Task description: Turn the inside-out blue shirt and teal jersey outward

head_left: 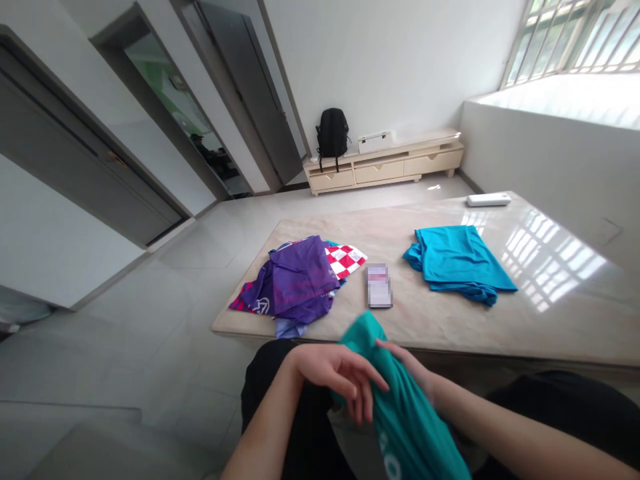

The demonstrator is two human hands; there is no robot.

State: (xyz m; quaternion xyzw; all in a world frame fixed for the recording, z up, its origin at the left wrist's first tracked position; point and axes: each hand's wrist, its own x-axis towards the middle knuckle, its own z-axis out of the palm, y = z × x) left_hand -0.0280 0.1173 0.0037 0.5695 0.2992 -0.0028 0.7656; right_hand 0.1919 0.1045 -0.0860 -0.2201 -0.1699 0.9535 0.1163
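A teal green garment [415, 413] with white lettering near its lower end hangs bunched between my knees, in front of the table edge. My right hand [413, 367] grips it from the right; part of that hand is hidden behind the cloth. Against the left side of the fabric lies my left hand [337, 373], its fingers apart and slightly bent, not wrapped round the cloth. Left on the table, a pile of garments has a purple shirt [305, 273] on top and a red-and-white checked cloth [345, 260] sticking out. Farther right lies a loosely folded blue garment [455, 260].
A phone [379, 285] with a blurred screen lies on the pale marble-look table [385, 233]. At the far right corner is a white oblong object [489, 199]. Beyond stands a low cabinet [380, 172] bearing a black backpack [333, 133] and a white box [375, 142].
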